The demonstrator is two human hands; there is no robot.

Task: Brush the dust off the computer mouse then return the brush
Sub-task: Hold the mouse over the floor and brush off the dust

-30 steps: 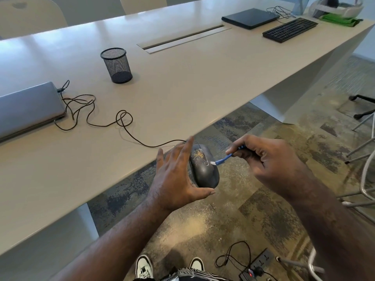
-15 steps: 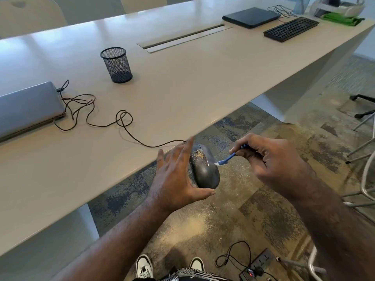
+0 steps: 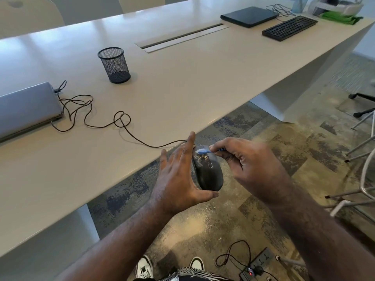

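A black wired computer mouse (image 3: pixel 209 173) with pale dust near its front is held off the table's front edge, over the floor. My left hand (image 3: pixel 178 179) grips it from the left side, thumb under its rear. My right hand (image 3: pixel 249 165) pinches a small blue brush (image 3: pixel 204 151) with white bristles, its head touching the front of the mouse. The mouse cable (image 3: pixel 121 122) trails back over the table (image 3: pixel 182 88) to a closed grey laptop (image 3: pixel 26 108). A black mesh cup (image 3: pixel 114 64) stands upright and looks empty at mid-table.
A closed black laptop (image 3: pixel 249 16) and black keyboard (image 3: pixel 289 28) lie at the far right end, beside green cloth (image 3: pixel 341 18). Chair legs (image 3: pixel 363 142) stand to the right. A power strip (image 3: pixel 257 264) with cables lies on the floor by my shoes.
My right hand moved left and up, carrying the brush head from the mouse's right side to its front end. My left hand holds the mouse as before.
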